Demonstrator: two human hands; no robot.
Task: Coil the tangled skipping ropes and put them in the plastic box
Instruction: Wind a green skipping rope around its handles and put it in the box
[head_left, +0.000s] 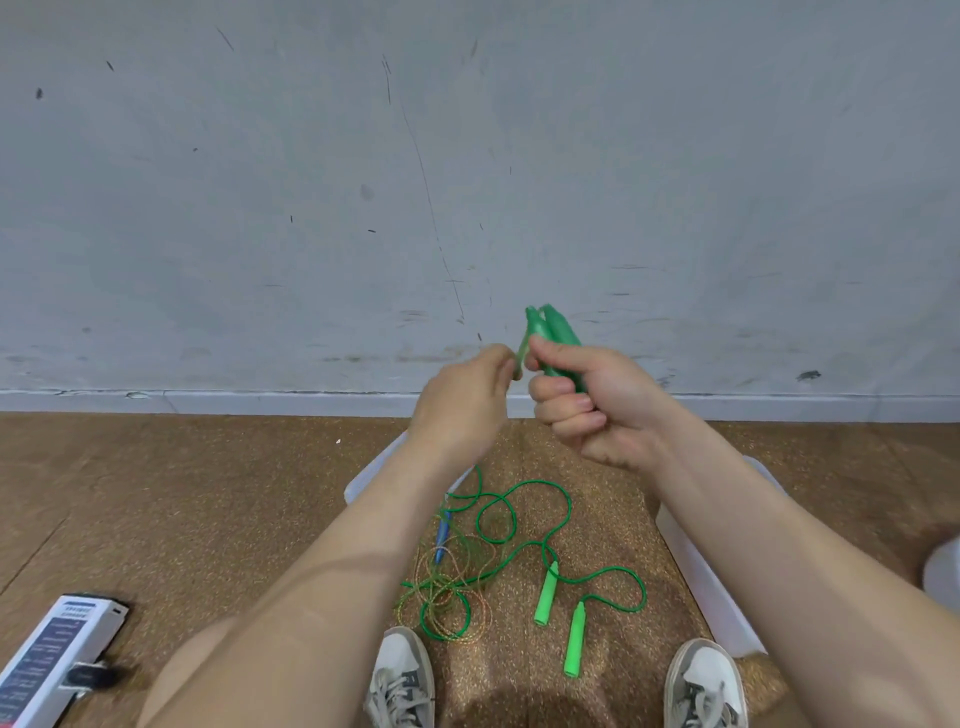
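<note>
grey-white sneakers (402, 675) at btm edge. just beyond, loose green skipping rope w/ light-green handles (546, 592) + tangle of thin cords (447, 597) w/ blue handle (442, 540) lie betw walls of clear plastic box (701, 571). above them, hands close together: right hand (597, 410) grips two dark-green plastic handles (558, 332); left hand (467, 395) pinches a green bit beside them.

Pair of dark green plastic rope handles (558, 332); bright green plastic-handled skipping rope (546, 592), 5 o'clock; slim blue plastic handle (442, 540); brown cork floor (208, 519) was gold-speckled.
</note>
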